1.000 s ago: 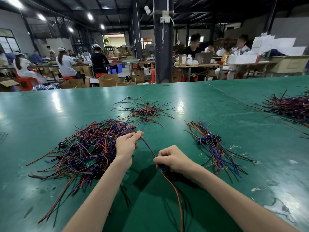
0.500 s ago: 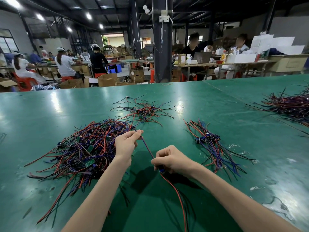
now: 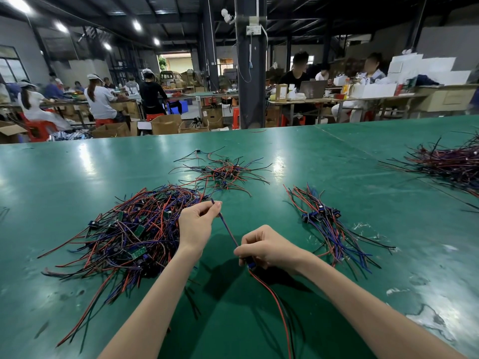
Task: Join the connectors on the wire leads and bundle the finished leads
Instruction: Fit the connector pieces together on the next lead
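Left hand: the lead is being pinched by its purple end.
Right hand: the connector is being gripped, at 4 o'clock from the left.
Change: hardly anything is being shifted, so joining is probably still being worked.
Bundle: being kept on the desk, at 3 o'clock.

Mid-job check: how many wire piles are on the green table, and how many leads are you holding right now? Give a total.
Wire piles: 4 (large left pile, small far pile, near-right pile, far-right pile)
Leads in hand: 1 (held lead, pinched by left hand and right hand)
Total: 5
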A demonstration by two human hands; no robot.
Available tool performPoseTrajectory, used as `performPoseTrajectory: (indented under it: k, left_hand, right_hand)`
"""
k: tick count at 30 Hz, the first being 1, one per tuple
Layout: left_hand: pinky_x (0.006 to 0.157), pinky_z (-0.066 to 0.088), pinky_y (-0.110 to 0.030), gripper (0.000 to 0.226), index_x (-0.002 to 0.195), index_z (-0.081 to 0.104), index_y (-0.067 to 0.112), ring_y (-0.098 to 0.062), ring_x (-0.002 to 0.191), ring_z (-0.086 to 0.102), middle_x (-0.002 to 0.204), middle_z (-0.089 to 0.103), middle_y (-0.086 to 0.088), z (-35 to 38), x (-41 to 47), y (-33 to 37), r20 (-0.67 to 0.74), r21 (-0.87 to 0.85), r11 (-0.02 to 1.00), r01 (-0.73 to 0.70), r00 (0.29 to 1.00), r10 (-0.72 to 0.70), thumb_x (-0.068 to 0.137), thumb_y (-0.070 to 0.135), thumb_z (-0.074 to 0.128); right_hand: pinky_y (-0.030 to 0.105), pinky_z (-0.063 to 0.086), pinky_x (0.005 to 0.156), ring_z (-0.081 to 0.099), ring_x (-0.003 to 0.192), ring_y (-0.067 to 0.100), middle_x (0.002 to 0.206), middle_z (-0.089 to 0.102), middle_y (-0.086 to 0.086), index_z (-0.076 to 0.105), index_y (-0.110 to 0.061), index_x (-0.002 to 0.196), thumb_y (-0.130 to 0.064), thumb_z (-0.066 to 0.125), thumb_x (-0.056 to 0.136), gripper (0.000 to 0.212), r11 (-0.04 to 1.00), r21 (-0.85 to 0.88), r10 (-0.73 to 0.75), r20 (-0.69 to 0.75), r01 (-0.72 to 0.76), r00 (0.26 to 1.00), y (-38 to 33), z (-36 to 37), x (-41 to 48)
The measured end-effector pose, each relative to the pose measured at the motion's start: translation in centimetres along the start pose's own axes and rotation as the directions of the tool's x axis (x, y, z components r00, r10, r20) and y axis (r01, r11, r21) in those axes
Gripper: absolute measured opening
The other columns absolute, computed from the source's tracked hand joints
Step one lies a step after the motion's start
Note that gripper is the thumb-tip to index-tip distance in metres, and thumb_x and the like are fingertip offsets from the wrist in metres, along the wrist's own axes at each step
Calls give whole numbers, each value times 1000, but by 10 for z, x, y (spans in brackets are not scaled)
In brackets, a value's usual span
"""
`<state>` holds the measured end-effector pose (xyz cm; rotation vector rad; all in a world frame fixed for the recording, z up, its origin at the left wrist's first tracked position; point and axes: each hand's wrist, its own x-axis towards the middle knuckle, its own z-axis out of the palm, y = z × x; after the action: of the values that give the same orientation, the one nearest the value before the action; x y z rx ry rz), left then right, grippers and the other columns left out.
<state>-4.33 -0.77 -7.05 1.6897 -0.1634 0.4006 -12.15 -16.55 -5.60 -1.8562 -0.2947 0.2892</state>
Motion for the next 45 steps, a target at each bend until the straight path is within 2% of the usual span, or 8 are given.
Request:
performPoseTrajectory:
  k: [6,16,21,24,27,32,36,45]
  left_hand:
    - [52,39,-14,16,69,73,19,-6,55,42,62,60,5,1,0,5,-28,-149,973,174,983,-180,85,17,69]
    - [58,40,-21,14,77,73,17,-6,52,39,57,57,12,6,-4,7,25,-174,965,196,981,-194,88,23,66]
    - [56,44,-20,35,84,72,18,-5,56,51,72,69,7,6,-5,11,69,-245,929,279,960,-270,96,42,48]
    - [58,46,-23,40,90,70,17,-9,64,56,84,70,0,6,-3,11,90,-273,905,327,945,-314,100,39,38]
    - [58,47,-20,26,83,70,20,-9,68,51,86,64,3,7,-3,9,62,-269,918,291,957,-285,98,23,48]
    - [58,49,-18,21,79,70,18,-4,56,45,55,51,12,9,-5,4,72,-200,957,209,978,-198,94,12,57]
    - [60,51,-17,21,79,69,15,-5,59,48,64,52,2,10,-7,3,106,-181,969,167,983,-150,94,10,56]
    - [64,50,-20,24,75,71,19,-3,70,54,73,61,4,13,-11,3,144,-136,973,184,976,-165,94,11,57]
  right_hand:
    - [13,28,36,37,35,5,45,57,-6,61,-10,57,-7,63,86,29,1000,16,-9,-17,9,1000,1,-1,1]
    - [14,30,37,46,39,5,48,58,-3,64,-12,57,-10,64,84,27,1000,-17,-10,-22,9,1000,3,0,2]
    - [14,29,37,42,37,4,49,61,-5,62,-13,54,-8,64,84,30,999,32,-26,-155,31,988,4,-4,6]
    - [13,29,36,43,36,1,49,61,-5,63,-13,54,-8,65,84,30,996,66,-36,-297,58,954,4,-9,10]
    - [12,27,34,42,34,1,45,60,-6,63,-8,58,-8,64,85,27,990,120,-22,-404,77,914,5,-16,12]
    - [11,26,33,40,32,1,46,60,-5,63,-9,55,-8,65,85,29,983,161,1,-468,84,884,9,-22,14]
    - [12,27,34,41,33,1,50,63,-3,64,-11,53,-9,66,84,31,981,174,7,-472,85,881,10,-22,16]
    - [11,26,34,42,33,0,47,60,-6,63,-6,58,-10,65,85,27,979,185,9,-471,88,882,9,-23,15]
